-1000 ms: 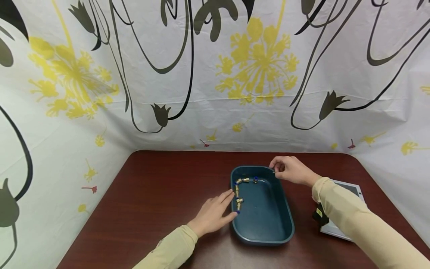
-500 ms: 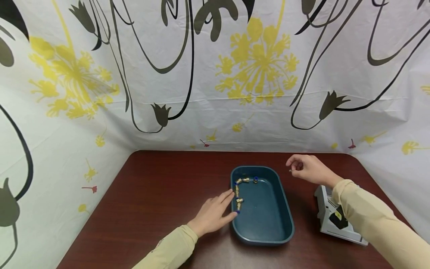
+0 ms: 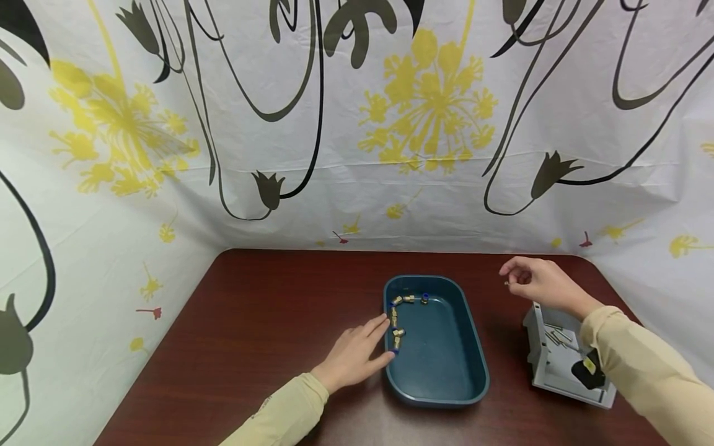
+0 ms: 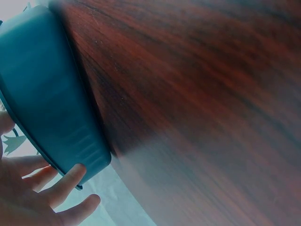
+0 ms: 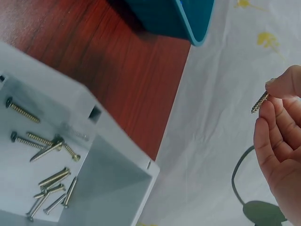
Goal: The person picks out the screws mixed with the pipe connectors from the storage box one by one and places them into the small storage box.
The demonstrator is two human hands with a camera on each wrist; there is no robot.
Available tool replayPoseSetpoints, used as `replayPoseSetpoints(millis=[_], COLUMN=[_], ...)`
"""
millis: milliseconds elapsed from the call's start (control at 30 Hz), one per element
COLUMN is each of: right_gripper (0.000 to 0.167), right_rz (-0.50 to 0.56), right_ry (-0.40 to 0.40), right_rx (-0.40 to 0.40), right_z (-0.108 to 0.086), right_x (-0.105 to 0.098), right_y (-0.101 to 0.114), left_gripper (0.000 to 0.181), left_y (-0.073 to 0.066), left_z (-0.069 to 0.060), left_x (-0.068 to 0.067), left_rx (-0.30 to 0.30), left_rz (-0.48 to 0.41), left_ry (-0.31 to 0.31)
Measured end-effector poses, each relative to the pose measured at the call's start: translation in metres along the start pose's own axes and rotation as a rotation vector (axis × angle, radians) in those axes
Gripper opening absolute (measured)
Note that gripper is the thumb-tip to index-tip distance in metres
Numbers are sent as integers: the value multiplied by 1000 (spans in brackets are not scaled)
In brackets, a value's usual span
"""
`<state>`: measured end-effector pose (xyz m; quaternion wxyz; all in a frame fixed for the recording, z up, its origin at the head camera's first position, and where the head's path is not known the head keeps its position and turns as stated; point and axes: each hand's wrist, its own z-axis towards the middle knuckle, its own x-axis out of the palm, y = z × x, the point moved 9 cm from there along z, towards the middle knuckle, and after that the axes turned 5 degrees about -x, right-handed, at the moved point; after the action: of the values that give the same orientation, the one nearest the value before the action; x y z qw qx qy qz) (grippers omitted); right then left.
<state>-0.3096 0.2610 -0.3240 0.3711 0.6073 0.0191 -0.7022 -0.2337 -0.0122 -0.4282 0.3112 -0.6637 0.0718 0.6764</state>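
Between thumb and forefinger, my right hand (image 3: 543, 286) pinches a small threaded screw (image 5: 260, 102). It hovers above the far end of a grey-white plastic box (image 3: 538, 353), where several loose screws (image 5: 55, 176) lie in the right wrist view. My left hand (image 3: 352, 354) rests with extended fingers against the left rim of a dark teal tray (image 3: 443, 365); the left wrist view shows those fingers (image 4: 70, 181) along its outer wall. Inside the tray, several brass fittings (image 3: 394, 317) with blue ends line the left side and far end.
A dark reddish-brown table (image 3: 268, 310) bears both containers, the tray left of the box. Behind it hangs a white cloth (image 3: 346, 142) with flower patterns. The right forearm sleeve (image 3: 641, 359) passes over part of the box.
My right hand has moved right with the screw, from the tray's far right rim to above the box, uncovering more of the box. The left hand stays put.
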Motion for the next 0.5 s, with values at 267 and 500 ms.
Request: replayPoseSetpoints(millis=[267,500], right_gripper=[19,19], right_rz=[-20,-67], right_ry=[-48,-65], right_rx=[-16,11], right_z=[-16,-30], right_x=[-13,-20], right_y=[-8,-23], left_gripper=[60,61], left_y=[-1,0], left_z=[0,0], left_x=[0,0], left_rx=[-2,-8], left_rz=[1,2], left_ry=[3,10])
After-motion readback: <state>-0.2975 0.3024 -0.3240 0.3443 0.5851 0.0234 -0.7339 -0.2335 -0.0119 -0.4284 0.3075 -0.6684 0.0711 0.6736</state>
